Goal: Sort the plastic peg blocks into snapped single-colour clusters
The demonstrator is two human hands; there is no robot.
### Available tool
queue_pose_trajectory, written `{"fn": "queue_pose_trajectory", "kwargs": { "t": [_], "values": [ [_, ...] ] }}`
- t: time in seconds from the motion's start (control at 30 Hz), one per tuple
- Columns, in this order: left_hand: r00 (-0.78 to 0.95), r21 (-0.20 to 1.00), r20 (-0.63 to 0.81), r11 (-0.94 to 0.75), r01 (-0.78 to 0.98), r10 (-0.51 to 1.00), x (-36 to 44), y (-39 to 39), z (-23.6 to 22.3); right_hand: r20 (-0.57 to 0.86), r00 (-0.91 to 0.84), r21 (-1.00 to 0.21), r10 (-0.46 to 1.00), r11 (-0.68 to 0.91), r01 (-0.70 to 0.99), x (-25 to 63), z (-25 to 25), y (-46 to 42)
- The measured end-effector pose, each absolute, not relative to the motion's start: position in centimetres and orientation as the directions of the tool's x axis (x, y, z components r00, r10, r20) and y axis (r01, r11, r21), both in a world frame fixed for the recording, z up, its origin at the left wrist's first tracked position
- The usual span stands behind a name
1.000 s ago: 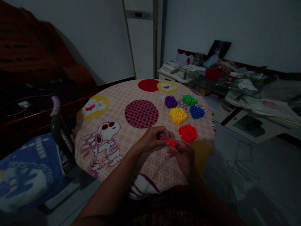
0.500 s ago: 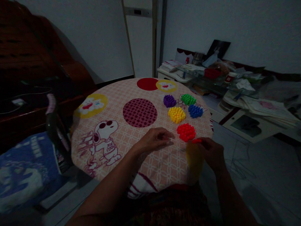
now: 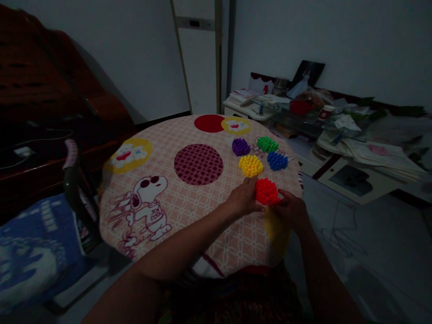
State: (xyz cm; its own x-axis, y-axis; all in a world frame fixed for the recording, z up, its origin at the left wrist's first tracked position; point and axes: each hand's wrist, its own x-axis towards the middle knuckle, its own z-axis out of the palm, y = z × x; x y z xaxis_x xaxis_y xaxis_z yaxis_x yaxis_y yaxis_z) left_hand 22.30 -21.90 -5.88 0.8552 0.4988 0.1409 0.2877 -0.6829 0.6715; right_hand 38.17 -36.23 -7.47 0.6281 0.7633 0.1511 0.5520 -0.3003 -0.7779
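Note:
A heap of small red bead-like pieces lies near the table's right front edge, with a hand on either side of it. My left hand cups its left side, fingers and thumb spread and touching the pieces. At the lower right of the heap is my right hand, its fingers apart along the edge; its fingertips are partly hidden. Just beyond sits a yellow heap. Farther back are a purple heap, a green heap and a blue heap of like pieces.
The round table wears a patterned pink cloth, with a yellow patch hanging at the front edge. A chair and a blue printed bag stand left. A cluttered low cabinet runs along the right wall.
My left hand has moved right to the red heap. My right hand, which pinched a red piece, has come in against the heap's lower right, and that piece is no longer distinct.

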Motion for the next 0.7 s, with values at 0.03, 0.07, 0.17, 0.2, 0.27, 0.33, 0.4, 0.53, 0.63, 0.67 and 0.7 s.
{"fn": "queue_pose_trajectory", "kwargs": {
  "t": [0.03, 0.07, 0.17, 0.2, 0.27, 0.33, 0.4, 0.53, 0.63, 0.67, 0.7],
  "values": [
    [0.850, 0.655, 0.125, -0.686, 0.317, 0.512, 22.8, -21.9, -5.8, 0.143, 0.613, -0.781, 0.777, -0.292, 0.552, 38.3, -7.3, -36.0],
    [0.847, 0.640, 0.112, -0.690, 0.339, 0.520, 23.2, -21.8, -5.8, 0.140, 0.595, -0.784, 0.792, -0.278, 0.554, 38.4, -7.2, -35.9],
    [0.860, 0.609, 0.109, -0.717, 0.339, 0.499, 23.8, -21.3, -6.0, 0.143, 0.557, -0.795, 0.818, -0.240, 0.557, 38.6, -7.0, -35.6],
    [0.866, 0.605, 0.116, -0.726, 0.326, 0.486, 23.8, -21.1, -6.1, 0.144, 0.549, -0.797, 0.823, -0.233, 0.557, 38.6, -7.0, -35.6],
    [0.874, 0.605, 0.132, -0.737, 0.302, 0.467, 24.0, -20.7, -6.4, 0.153, 0.538, -0.798, 0.829, -0.217, 0.562, 38.7, -7.0, -35.5],
    [0.875, 0.611, 0.142, -0.736, 0.290, 0.463, 24.1, -20.4, -6.6, 0.172, 0.523, -0.795, 0.835, -0.195, 0.574, 38.7, -7.1, -35.3],
    [0.872, 0.624, 0.146, -0.728, 0.285, 0.467, 24.2, -20.3, -6.7, 0.180, 0.509, -0.793, 0.842, -0.182, 0.582, 38.6, -7.1, -35.0],
    [0.866, 0.656, 0.137, -0.699, 0.284, 0.480, 24.2, -20.6, -6.7, 0.175, 0.509, -0.781, 0.843, -0.196, 0.592, 38.7, -7.0, -34.9],
    [0.856, 0.682, 0.173, -0.686, 0.252, 0.487, 23.4, -20.1, -6.2, 0.169, 0.533, -0.779, 0.829, -0.218, 0.587, 39.1, -6.8, -35.5],
    [0.849, 0.690, 0.188, -0.681, 0.244, 0.494, 22.9, -19.6, -5.9, 0.168, 0.558, -0.785, 0.812, -0.232, 0.574, 39.3, -6.8, -35.8],
    [0.840, 0.697, 0.199, -0.675, 0.241, 0.506, 22.3, -19.0, -5.6, 0.174, 0.598, -0.797, 0.782, -0.245, 0.552, 39.4, -6.8, -36.0]
  ]
}}
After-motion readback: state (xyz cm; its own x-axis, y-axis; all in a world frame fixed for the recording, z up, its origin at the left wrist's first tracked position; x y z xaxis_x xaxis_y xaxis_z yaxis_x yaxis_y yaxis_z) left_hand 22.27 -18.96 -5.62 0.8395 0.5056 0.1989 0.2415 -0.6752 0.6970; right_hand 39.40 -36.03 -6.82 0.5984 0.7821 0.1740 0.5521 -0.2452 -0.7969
